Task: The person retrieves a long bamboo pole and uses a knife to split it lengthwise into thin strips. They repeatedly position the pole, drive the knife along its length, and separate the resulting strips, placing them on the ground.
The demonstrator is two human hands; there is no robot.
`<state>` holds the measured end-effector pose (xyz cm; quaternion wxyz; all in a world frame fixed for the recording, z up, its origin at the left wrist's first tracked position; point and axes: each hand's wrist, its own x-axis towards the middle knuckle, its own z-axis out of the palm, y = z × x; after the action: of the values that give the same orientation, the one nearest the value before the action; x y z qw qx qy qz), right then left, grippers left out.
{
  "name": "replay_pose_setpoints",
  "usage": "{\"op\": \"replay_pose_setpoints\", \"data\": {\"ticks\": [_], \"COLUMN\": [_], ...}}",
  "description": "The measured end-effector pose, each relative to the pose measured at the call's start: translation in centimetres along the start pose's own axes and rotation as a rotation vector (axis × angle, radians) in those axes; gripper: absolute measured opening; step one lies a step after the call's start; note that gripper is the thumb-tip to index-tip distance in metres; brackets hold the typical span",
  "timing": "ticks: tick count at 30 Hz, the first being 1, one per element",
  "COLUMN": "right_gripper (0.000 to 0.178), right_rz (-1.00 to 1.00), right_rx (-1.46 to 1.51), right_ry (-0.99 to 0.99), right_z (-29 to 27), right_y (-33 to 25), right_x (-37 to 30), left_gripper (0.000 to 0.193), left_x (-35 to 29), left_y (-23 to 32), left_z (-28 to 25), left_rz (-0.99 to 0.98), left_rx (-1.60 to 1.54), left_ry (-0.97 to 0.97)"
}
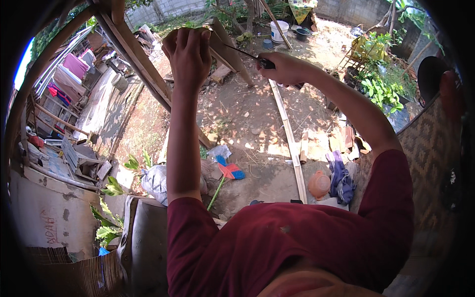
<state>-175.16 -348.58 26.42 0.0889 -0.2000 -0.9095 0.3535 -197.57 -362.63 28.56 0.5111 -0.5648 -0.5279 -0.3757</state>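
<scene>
Raised in front of me, my left hand has its fingers curled over the end of a wooden beam. My right hand, to the right of it, is closed around a black-handled tool with a thin dark shaft. The shaft points left and its tip reaches the beam, though I cannot tell whether it touches or enters the wood. A wooden post stands directly behind, slanting down toward the ground. What lies under my left fingers is hidden.
A long wooden pole slants across the upper left. Below lie a wood strip, a blue-and-red broom, an orange clay pot and a purple cloth. A white bucket stands at the back, potted plants at right.
</scene>
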Motion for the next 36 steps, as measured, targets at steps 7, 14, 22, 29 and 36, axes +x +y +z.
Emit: {"op": "replay_pose_setpoints", "data": {"ticks": [7,14,22,29,36], "right_gripper": [0.023,0.033,0.04,0.04,0.04], "right_rz": [-0.025,0.195,0.18,0.237,0.313], "right_rx": [-0.143,0.347,-0.343,0.326,0.53], "right_ry": [0.308,0.416,0.719,0.493,0.393], "right_z": [0.1,6.5,1.5,0.0,0.2], "right_y": [1.0,9.4,9.9,9.0,6.3], "right_x": [0.4,6.7,10.8,8.3,-3.9], "left_gripper": [0.011,0.02,0.025,0.026,0.026], "left_x": [4.3,8.9,13.0,16.1,17.1], "left_y": [-0.2,0.6,-2.1,-1.8,-0.1], "left_z": [3.4,9.4,14.1,17.4,20.1], "left_rz": [0.171,0.347,0.397,0.519,0.55], "left_rx": [-0.09,-0.282,-0.282,-0.364,-0.345], "left_ry": [-0.041,0.122,0.126,0.09,-0.017]}}
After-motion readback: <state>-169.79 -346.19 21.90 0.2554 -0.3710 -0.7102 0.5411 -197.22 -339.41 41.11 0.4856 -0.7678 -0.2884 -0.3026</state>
